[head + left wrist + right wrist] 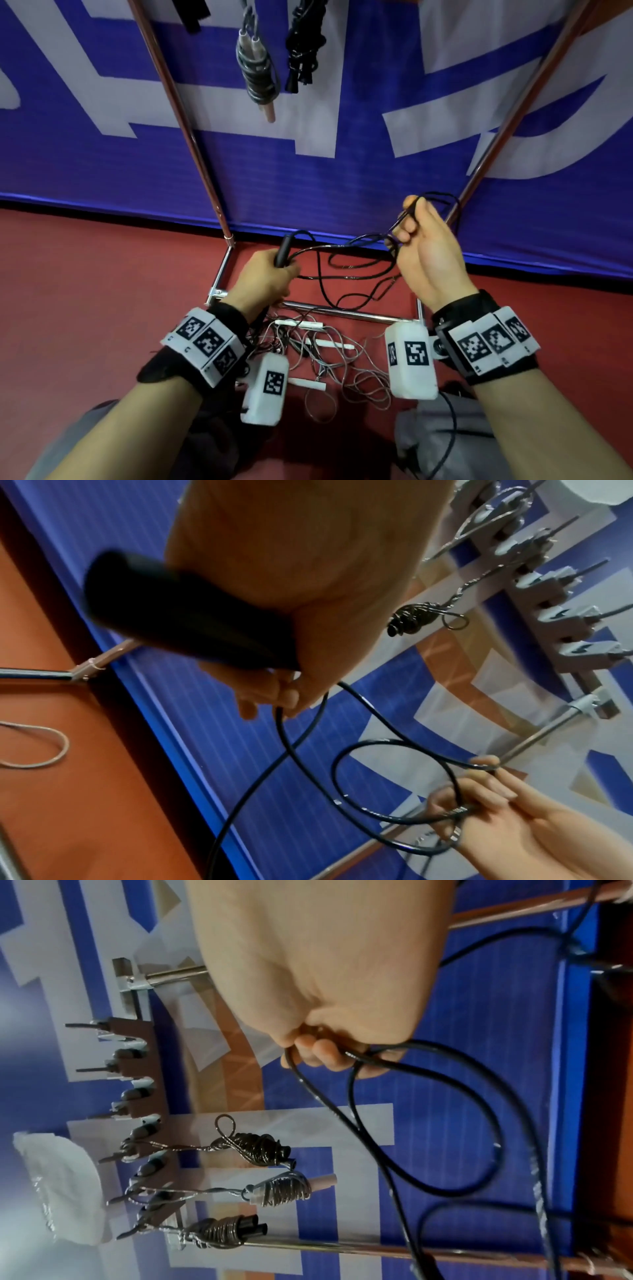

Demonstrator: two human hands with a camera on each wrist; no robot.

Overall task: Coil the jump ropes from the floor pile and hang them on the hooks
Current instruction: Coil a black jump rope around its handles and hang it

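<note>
Left hand (pixel 265 274) is closed round the black handle (pixel 283 251) of a black jump rope (pixel 356 270), fingers curled about the grip. Right hand (pixel 424 246) is raised slightly above and ahead of the left, and pinches a small loop of the same cord between thumb and fingers; the left wrist view shows one or two turns gathered there. The rest of this rope hangs slack between and below the two hands and trails onto the red floor (pixel 102 274) just beyond them, so coiling has only begun. Above and ahead of the hands, three coiled ropes (pixel 267 1188) hang from the hook rail (pixel 137 1069), with several hooks nearer the right hand's side bare. Below the wrists, close to the body, a pile of pale ropes with white handles (pixel 318 346) lies tangled against the chrome base bar of the stand (pixel 342 311); the count is unclear, probably two or more. Judgement: roughly three ropes done, one in hand at an early stage, the floor pile untouched. The black rope's second handle is not located in any view.
</note>
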